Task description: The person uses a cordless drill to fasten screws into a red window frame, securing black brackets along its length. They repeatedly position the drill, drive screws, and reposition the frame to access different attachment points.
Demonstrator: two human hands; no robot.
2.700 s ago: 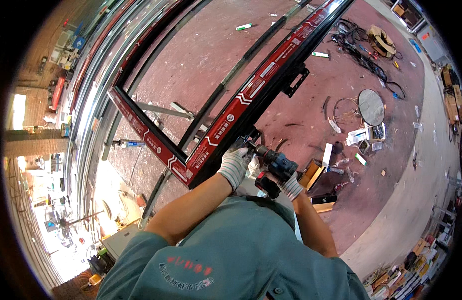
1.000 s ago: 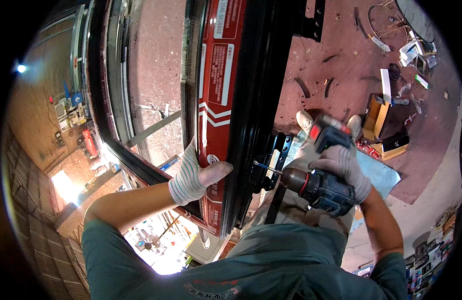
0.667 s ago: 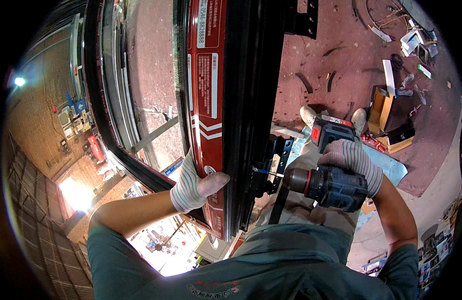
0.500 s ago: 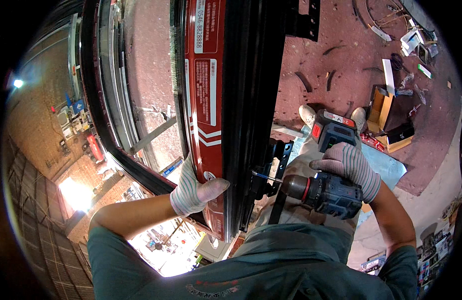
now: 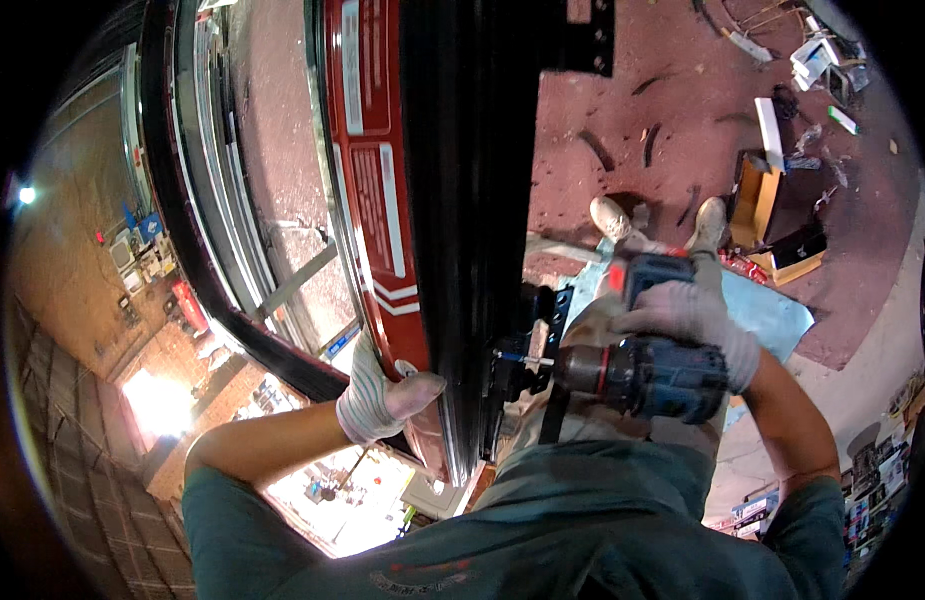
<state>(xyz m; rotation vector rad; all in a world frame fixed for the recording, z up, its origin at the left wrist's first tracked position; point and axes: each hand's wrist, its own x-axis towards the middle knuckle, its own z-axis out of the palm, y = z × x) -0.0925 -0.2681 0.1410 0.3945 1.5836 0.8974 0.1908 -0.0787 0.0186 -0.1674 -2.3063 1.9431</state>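
My gloved right hand (image 5: 687, 320) is wrapped round the handle of a dark blue cordless drill (image 5: 672, 385), blurred by motion. Its long bit (image 5: 527, 358) points left, the tip at a black bracket (image 5: 510, 372) on the side of a long black frame (image 5: 462, 220). Whether the tip touches a screw there is too small to tell. On the frame's far left side, a dark red panel with white stripes (image 5: 382, 270) runs lengthwise. Gripping the panel's edge near its lower end is my gloved left hand (image 5: 382, 395), thumb on top and fingers hidden behind.
Another black-edged frame (image 5: 172, 210) stands to the left, joined by a grey crossbar (image 5: 297, 280). On the reddish floor to the right lie an opened cardboard box (image 5: 757, 205), curved black strips (image 5: 597, 150) and white scraps (image 5: 817, 60). A light blue sheet (image 5: 772, 315) lies near my feet.
The frame with its red panel has shifted slightly left in view, my left hand with it. The drill remains at the bracket and now looks blurred, its battery end slightly lower.
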